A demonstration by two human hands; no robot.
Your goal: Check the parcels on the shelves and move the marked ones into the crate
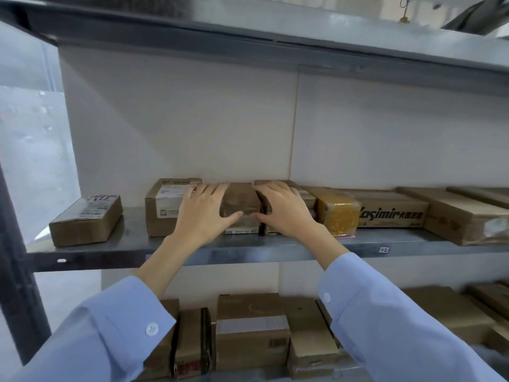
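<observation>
Grey metal shelving (132,239) is lined with cardboard parcels (85,220); 1 brown parcel (241,201) is gripped between the left hand (202,213) and right hand (283,209).

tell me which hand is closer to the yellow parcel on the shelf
Right. The right hand holds the brown parcel at its right side, just left of the yellow parcel; the left hand holds the same parcel's left side, farther away.

Two hands (203,213), one yellow parcel (337,213), about seven brown parcels (85,220) beside it, at least five below
</observation>
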